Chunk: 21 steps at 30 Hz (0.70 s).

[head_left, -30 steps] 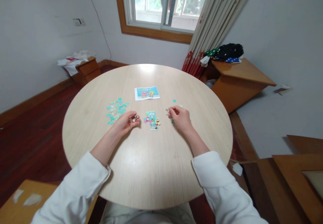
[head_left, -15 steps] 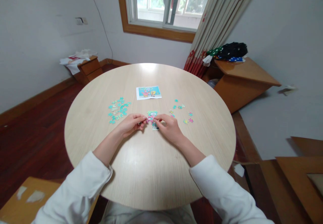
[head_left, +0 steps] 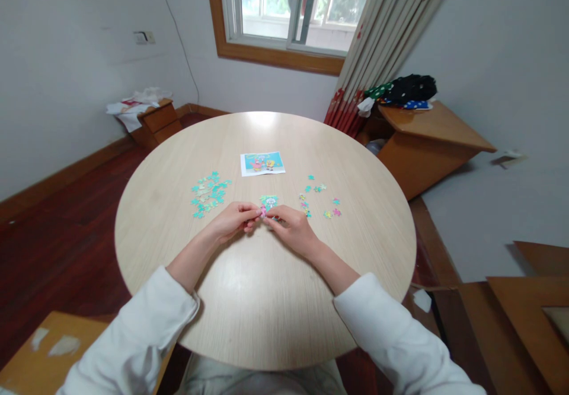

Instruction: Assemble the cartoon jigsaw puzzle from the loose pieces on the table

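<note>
Near the middle of the round surface (head_left: 249, 300), pinching at a pink puzzle bit (head_left: 263, 210) with left hand (head_left: 235, 220) and right hand (head_left: 296, 226), over the part-joined puzzle (head_left: 269, 200), between scattered left pieces (head_left: 215, 194) and right pieces (head_left: 336, 212).

From my remote seat I see a round, pale wood-grain table (head_left: 267, 306) mid-frame, bearing a cartoon print (head_left: 263, 164) just above centre, a partly hidden jigsaw section (head_left: 269, 200) just below centre, mostly teal jigsaw pieces (head_left: 216, 188) centre-left and multicoloured jigsaw pieces (head_left: 336, 212) centre-right.
</note>
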Tool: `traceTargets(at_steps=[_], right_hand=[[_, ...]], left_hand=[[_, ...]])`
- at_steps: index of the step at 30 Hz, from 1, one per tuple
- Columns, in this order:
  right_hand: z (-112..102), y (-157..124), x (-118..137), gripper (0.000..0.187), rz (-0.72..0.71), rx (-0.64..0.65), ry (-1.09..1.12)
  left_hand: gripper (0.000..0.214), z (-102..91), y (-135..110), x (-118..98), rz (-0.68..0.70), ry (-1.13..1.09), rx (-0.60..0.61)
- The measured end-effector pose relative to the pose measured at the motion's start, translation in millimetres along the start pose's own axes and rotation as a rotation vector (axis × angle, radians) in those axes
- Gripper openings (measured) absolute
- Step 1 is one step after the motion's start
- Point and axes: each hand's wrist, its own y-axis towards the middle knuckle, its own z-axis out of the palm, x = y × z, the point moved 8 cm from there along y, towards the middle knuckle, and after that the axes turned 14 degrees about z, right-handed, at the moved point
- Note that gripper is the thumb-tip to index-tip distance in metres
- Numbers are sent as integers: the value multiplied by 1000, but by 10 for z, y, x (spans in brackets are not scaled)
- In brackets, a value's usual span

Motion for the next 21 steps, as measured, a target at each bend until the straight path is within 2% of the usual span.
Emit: traceTargets(at_steps=[7, 13, 21], right_hand=[[-94, 64, -204, 15, 144, -72, -33], [-44, 92, -311, 18, 148, -23, -96], [7, 82, -342, 19, 144, 9, -111]], left_hand=[[22, -87, -22, -49, -5, 146, -91], [17, -126, -17, -81, 10, 368, -143], [18, -63, 95, -98, 95, 645, -65]])
